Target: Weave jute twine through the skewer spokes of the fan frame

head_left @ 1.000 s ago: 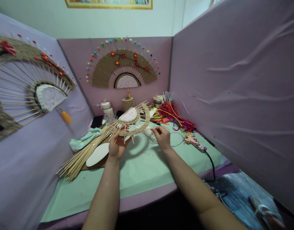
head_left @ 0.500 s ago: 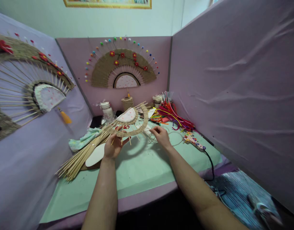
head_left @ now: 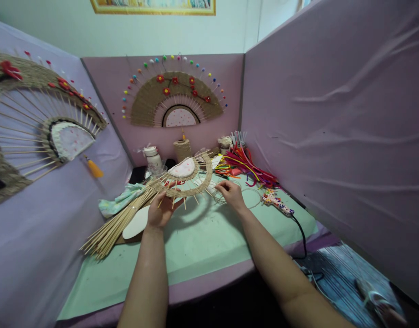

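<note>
My left hand grips a half-round fan by its lower left edge, above the table. Thin wooden sticks form its ribs, twine is woven between them in an outer band, and a pink-dotted white half-disc sits at the centre. Just right of the fan, my right hand is closed in a pinch on a thin strand of twine. Loops of this twine lie on the table below and beside the hand. The fingertips of my left hand are partly hidden behind the fan.
A bundle of wooden sticks and a white oval piece lie at left. Pipe cleaners, a twine spool and a white bottle stand behind. A corded glue gun rests at right. Finished fans hang on the partitions.
The view has tilted very slightly. Both hands keep nearly the same place, with the fan still in my left hand and my right hand still pinched.
</note>
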A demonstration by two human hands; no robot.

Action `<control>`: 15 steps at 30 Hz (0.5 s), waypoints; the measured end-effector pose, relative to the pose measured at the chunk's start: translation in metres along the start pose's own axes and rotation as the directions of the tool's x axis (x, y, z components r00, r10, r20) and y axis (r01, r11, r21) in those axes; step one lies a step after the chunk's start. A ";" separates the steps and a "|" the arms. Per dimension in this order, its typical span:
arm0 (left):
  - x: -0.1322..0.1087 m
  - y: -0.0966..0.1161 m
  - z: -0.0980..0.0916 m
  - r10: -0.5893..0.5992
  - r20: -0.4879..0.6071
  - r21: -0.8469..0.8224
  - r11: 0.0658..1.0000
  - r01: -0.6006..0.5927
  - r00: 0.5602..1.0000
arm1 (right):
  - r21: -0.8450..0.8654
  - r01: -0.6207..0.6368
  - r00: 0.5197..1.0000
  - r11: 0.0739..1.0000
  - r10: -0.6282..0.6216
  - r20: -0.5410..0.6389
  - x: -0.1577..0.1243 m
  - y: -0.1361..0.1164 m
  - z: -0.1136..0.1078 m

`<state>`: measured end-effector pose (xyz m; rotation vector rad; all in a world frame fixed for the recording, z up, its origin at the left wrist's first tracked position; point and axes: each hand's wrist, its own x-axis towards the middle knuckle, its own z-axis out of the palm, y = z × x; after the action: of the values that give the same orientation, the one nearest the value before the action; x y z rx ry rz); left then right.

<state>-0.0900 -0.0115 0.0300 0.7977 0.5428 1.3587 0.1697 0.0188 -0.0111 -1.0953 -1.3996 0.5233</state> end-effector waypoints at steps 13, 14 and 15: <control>0.003 0.001 -0.002 -0.036 -0.081 -0.131 0.991 0.025 0.996 | 0.066 0.147 0.984 0.987 -0.139 -0.111 -0.003 -0.004 0.006; 0.004 0.000 -0.001 -0.051 -0.097 -0.149 0.988 0.037 0.994 | 0.049 0.194 0.974 0.980 -0.186 -0.125 -0.003 -0.005 0.006; 0.005 0.000 0.000 -0.067 -0.116 -0.168 0.985 0.047 0.991 | 0.032 0.233 0.963 0.972 -0.226 -0.146 -0.004 -0.007 0.005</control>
<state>-0.0893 -0.0066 0.0301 0.5631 0.5362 1.3854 0.1626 0.0138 -0.0081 -0.8987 -1.3605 0.3046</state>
